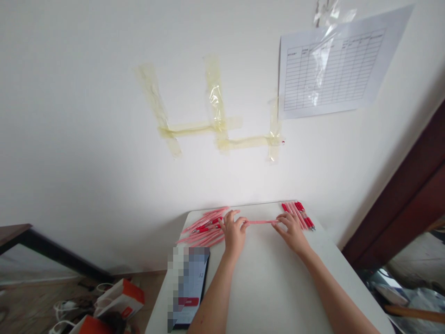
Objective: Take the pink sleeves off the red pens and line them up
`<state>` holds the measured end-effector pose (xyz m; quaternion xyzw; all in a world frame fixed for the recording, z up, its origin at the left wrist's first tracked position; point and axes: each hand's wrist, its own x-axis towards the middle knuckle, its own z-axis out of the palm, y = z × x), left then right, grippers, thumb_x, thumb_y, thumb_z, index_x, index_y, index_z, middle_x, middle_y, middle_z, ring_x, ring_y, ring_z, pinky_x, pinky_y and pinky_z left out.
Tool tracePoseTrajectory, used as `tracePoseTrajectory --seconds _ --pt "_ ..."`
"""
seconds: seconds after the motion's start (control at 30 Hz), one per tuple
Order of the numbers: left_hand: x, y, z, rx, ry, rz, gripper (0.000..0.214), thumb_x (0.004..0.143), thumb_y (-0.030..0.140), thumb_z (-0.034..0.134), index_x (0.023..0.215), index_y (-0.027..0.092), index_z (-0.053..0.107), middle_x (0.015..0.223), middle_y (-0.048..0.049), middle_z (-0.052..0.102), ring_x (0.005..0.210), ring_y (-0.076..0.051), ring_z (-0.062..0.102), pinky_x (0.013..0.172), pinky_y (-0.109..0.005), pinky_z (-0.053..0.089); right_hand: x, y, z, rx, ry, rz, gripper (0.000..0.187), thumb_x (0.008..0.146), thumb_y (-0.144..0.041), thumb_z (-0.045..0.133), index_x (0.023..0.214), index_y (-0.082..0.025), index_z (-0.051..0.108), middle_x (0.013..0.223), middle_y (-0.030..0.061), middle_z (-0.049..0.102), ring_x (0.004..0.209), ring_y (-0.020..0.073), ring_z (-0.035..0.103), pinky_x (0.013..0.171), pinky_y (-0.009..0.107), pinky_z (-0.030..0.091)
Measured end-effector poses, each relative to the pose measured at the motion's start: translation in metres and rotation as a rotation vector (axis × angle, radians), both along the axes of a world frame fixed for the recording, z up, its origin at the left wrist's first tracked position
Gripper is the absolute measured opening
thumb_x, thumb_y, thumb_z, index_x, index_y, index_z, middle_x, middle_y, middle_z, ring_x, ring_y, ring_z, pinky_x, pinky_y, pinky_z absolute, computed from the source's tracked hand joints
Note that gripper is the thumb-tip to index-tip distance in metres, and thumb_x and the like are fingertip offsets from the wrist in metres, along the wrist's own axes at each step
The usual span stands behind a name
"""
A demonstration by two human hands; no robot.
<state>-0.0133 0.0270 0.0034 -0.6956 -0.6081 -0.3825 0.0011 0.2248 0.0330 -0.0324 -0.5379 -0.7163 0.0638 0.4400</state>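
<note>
1. At the white table's (271, 278) far edge, our left hand (233, 232) and right hand (292, 230) each pinch one end of a pink pen (262, 222), held level between them.
2. A loose pen pile (205, 229) lies just beside the left hand, and a red-capped pen row (299, 214) just beside the right.

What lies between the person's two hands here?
In the head view, a single pink pen spans the gap, its ends pinched by the left hand and right hand. Under it is only the white table.
</note>
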Motion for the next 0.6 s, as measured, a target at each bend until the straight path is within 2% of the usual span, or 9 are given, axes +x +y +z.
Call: tracePoseTrajectory --seconds 0.23,0.43,0.5,0.6 --pt "-0.0009 0.0024 -0.0045 0.008 0.013 -0.019 0.007 0.084 0.024 0.072 0.086 0.029 0.075 0.129 -0.0050 0.062 0.132 -0.030 0.047 0.117 -0.071 0.020 0.0008 0.0002 -0.0001 0.058 0.050 -0.033 0.045 0.090 -0.066 0.054 0.092 -0.024 0.072 0.102 0.0095 0.068 0.105 0.0290 0.058 0.098 0.050 0.045" --pt "-0.0020 0.0023 -0.0046 0.010 0.019 -0.028 0.008 0.083 0.022 0.073 0.087 0.029 0.075 0.130 -0.0043 0.061 0.133 -0.030 0.046 0.116 -0.067 0.023 -0.0008 -0.0034 0.0025 -0.009 0.045 0.029 0.054 0.093 -0.063 0.050 0.058 -0.024 0.064 0.100 0.0083 0.067 0.105 0.0272 0.057 0.096 0.046 0.046" --pt "-0.0020 0.0020 -0.0039 0.018 0.015 -0.024 0.007 0.083 0.023 0.073 0.086 0.029 0.075 0.130 -0.0043 0.062 0.132 -0.030 0.047 0.116 -0.066 0.023 -0.0012 -0.0035 0.0026 -0.009 0.043 0.032 0.054 0.094 -0.062 0.050 0.058 -0.024 0.064 0.099 0.0081 0.067 0.104 0.0270 0.057 0.098 0.046 0.045" --pt "-0.0017 0.0015 -0.0027 0.023 0.009 -0.020 0.006 0.084 0.024 0.073 0.086 0.029 0.075 0.129 -0.0046 0.062 0.131 -0.030 0.047 0.115 -0.065 0.024 -0.0003 -0.0021 0.0017 0.015 0.038 0.028 0.047 0.094 -0.062 0.051 0.072 -0.025 0.069 0.098 0.0080 0.068 0.102 0.0267 0.059 0.098 0.046 0.045"
